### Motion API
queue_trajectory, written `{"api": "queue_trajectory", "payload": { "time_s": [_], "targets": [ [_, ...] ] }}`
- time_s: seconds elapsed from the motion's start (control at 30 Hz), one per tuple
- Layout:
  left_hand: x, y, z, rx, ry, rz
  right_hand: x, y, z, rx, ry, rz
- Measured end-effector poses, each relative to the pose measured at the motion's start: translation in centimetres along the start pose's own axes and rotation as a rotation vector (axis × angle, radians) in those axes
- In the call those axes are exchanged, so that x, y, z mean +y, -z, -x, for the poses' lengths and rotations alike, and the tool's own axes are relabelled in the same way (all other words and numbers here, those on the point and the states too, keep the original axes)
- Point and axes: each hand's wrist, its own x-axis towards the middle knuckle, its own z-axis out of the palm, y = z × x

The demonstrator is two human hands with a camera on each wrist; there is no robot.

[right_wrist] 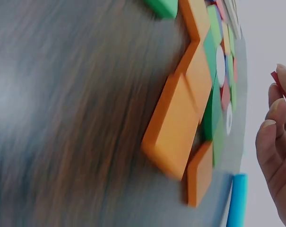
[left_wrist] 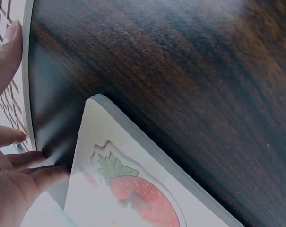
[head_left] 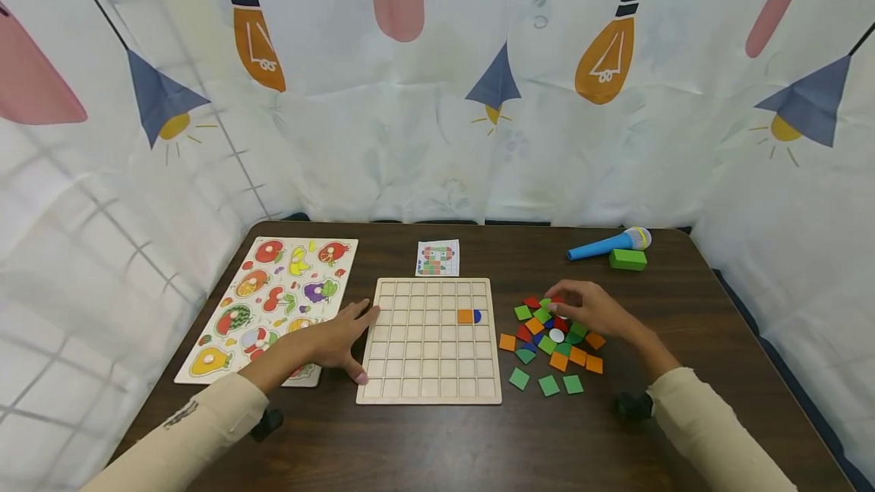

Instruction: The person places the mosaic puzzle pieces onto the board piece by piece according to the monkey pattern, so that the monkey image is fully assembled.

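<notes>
A pale wooden grid board (head_left: 427,359) lies in the middle of the table. On it, an orange square tile (head_left: 465,316) and a blue half-round tile (head_left: 477,316) sit side by side in the upper right part. My left hand (head_left: 339,340) rests at the board's left edge, fingers spread, thumb low on the rim. At the loose heap of coloured tiles, my right hand (head_left: 589,308) hovers with thumb and fingertip together. The right wrist view shows it pinching a small red tile (right_wrist: 274,77), its shape mostly hidden.
A fruit puzzle board (head_left: 239,375) lies at the left, near my left forearm. A small printed pattern card (head_left: 438,258) is beyond the grid. Several green squares (head_left: 549,386) lie in front of the heap. A blue toy microphone (head_left: 601,246) and green block (head_left: 627,260) stand back right.
</notes>
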Motion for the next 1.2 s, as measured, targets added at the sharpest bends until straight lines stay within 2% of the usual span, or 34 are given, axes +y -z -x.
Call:
{"api": "queue_trajectory", "payload": {
  "time_s": [0.13, 0.47, 0.63, 0.83, 1.07, 1.2],
  "targets": [
    [0.1, 0.0, 0.0, 0.001, -0.001, 0.002, -0.8, -0.7, -0.8, -0.01, 0.012, -0.038],
    [0.0, -0.1, 0.0, -0.002, 0.004, 0.001, -2.6, -2.2, -2.7, -0.042, 0.019, -0.026],
    [-0.1, -0.1, -0.1, -0.001, 0.001, 0.001, -3.1, -3.0, -3.4, -0.06, 0.042, -0.028],
    [0.0, -0.1, -0.1, 0.001, 0.001, 0.007, -3.5, -3.7, -3.9, -0.082, 0.001, -0.062],
    [0.1, -0.2, 0.1, 0.001, 0.013, -0.002, -3.6, -4.3, -4.5, -0.147, 0.043, -0.127],
    [0.1, -0.2, 0.1, 0.007, 0.014, -0.003, -4.0, -4.6, -5.0, -0.163, 0.023, -0.142]
  ]
}}
